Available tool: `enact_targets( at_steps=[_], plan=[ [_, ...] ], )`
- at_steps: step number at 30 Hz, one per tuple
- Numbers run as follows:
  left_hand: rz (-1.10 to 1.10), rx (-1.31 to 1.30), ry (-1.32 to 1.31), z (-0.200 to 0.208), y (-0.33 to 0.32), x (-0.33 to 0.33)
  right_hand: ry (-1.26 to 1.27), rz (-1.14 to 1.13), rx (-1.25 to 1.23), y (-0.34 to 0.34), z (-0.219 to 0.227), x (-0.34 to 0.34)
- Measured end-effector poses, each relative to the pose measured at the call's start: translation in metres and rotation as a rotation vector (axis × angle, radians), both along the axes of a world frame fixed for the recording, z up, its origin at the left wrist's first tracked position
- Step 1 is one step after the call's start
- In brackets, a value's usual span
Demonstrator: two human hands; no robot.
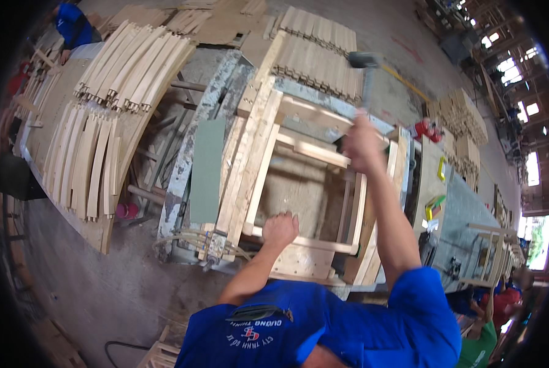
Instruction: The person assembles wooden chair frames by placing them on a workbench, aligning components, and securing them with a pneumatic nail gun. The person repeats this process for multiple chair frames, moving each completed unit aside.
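Note:
My right hand (364, 144) is closed round the handle of a black-headed mallet (363, 59), raised above the far right part of a pale wooden frame (314, 150). Some motion blur softens this hand and the handle. The frame lies inside a work jig with long wooden side bars (250, 162). At the near left corner of the frame, my left hand (280, 230) is closed over the near rail, its fingers curled and partly hidden.
Curved wooden slats (133, 64) lie in rows on a table at the left. Stacked wooden parts (317, 58) stand beyond the jig. A green sheet (207, 172) lies on its left side. At the right are a grey table (464, 211) and a yellow-green tool (434, 207). Other people work nearby.

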State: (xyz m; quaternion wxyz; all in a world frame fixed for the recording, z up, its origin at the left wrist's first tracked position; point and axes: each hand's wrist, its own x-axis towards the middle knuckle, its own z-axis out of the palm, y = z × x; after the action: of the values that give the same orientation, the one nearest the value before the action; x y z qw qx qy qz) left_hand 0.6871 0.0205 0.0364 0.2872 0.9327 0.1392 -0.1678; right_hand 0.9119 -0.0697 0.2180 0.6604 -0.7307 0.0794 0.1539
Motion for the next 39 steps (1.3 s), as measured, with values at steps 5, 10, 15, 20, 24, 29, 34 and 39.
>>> enact_targets(
  at_steps=[5, 10, 15, 20, 24, 29, 34, 39],
  plan=[
    [-0.01, -0.014, -0.004, -0.005, -0.013, -0.024, -0.291, -0.054, 0.077, -0.087, 0.122, -0.025],
    [-0.012, -0.01, 0.012, 0.001, -0.021, -0.021, -0.488, -0.294, -0.027, -0.189, 0.109, -0.072],
    [0.053, 0.032, 0.065, 0.013, -0.028, -0.016, -0.466, -0.45, -0.215, -0.265, 0.03, -0.116],
    [0.034, 0.091, 0.066, 0.02, -0.046, -0.011, -0.37, -0.537, -0.656, -0.344, -0.079, -0.151],
    [0.067, 0.19, 0.082, 0.026, -0.058, -0.008, -0.162, -0.515, -0.913, -0.35, -0.113, -0.154],
    [0.08, 0.249, 0.051, 0.022, -0.07, -0.007, -0.221, -0.425, -0.945, -0.361, -0.136, -0.144],
    [0.11, 0.28, -0.01, 0.017, -0.077, -0.008, -0.257, -0.276, -0.964, -0.367, -0.141, -0.138],
    [0.103, 0.291, -0.022, 0.012, -0.077, -0.006, -0.419, -0.296, -0.987, -0.365, -0.148, -0.142]
  ],
)
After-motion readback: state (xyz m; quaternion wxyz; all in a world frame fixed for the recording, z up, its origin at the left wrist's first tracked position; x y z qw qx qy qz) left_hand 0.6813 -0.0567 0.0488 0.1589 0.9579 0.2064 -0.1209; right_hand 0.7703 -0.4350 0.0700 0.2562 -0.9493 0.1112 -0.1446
